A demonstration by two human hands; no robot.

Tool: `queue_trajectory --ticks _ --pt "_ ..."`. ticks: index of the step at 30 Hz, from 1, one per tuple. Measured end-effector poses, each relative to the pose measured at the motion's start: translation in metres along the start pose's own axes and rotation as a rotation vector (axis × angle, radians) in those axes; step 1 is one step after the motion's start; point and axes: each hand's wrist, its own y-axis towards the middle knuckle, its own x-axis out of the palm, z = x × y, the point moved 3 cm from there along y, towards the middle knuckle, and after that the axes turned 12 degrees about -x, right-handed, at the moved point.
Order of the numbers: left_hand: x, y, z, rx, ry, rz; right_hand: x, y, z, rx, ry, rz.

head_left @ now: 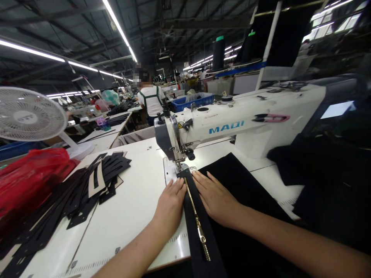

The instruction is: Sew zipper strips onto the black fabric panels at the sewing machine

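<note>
A black strip point(193, 231) with a gold metal zipper point(194, 210) runs lengthwise from the table's front edge up to the needle area of a white sewing machine point(226, 127). My left hand point(171, 200) lies flat along the strip's left side, fingertips close to the presser foot point(180, 165). On the other side, my right hand point(216, 197) rests with outstretched fingers at the strip's right edge, over a larger black fabric panel point(232, 173). The zipper's gold slider point(199, 231) sits toward the near end. Neither hand grips anything; both press from above.
Several black cut pieces point(75, 193) are piled at the left, beside a red plastic bag point(31, 181) and a white fan point(29, 116). Pink snips point(272, 117) sit on the machine arm. A person point(150, 98) stands beyond, near a blue crate point(194, 100).
</note>
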Motion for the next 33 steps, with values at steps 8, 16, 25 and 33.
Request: queue_trajectory --ticks 8,16,25,33 --pt "-0.003 0.003 0.0 -0.002 0.013 -0.008 -0.004 0.002 0.001 -0.006 0.075 0.053" --pt "0.0 0.002 -0.01 0.081 0.069 0.088 -0.008 0.002 0.005 0.03 0.191 0.049" --pt "0.007 -0.002 -0.022 0.077 0.094 0.003 -0.013 0.002 0.007 0.04 0.27 0.038" --pt "0.004 0.003 -0.013 0.029 0.045 -0.016 -0.011 0.001 0.006 0.053 0.242 0.022"
